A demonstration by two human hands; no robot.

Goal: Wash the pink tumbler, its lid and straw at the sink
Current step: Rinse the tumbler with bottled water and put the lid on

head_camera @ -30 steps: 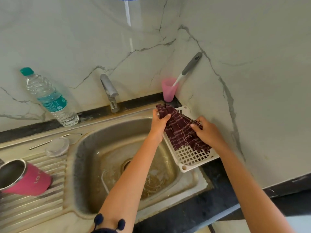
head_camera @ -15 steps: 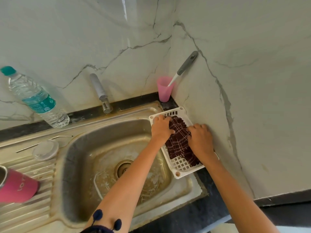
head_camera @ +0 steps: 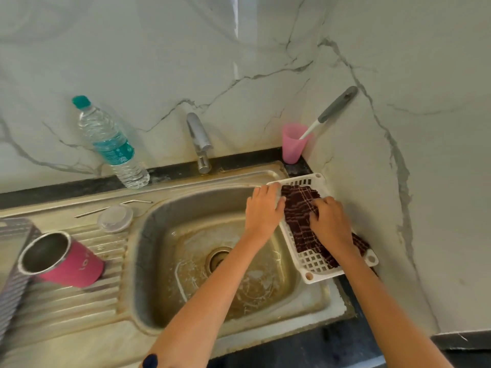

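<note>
The left hand lies flat with its fingers stretched out, resting across the near-left rim of a white plastic lattice tray and the edge of a dark maroon checked cloth spread inside it; it grips nothing. The right hand, just beside it, sits on top of the same cloth with its fingers spread and lightly arched, the tips pressing the fabric down rather than closing round it. A corner of the cloth spills over the tray's edge beyond the right wrist. The tray is propped on the right rim of a stained stainless steel sink basin, below and to the left of both hands, with its round drain under the left forearm. Beyond the hands, in the corner of the marble wall, stands a translucent pink plastic cup holding a grey-handled brush. Up and left of the left hand rises a chrome tap, and further left a clear plastic water bottle with a teal cap. Well left of the hands, on the ribbed steel draining board, are the round clear lid, the thin bent metal straw just behind it, and the pink steel-lined tumbler; whether it is upright or on its side I cannot tell. A grey ribbed panel touches the far left edge.
</note>
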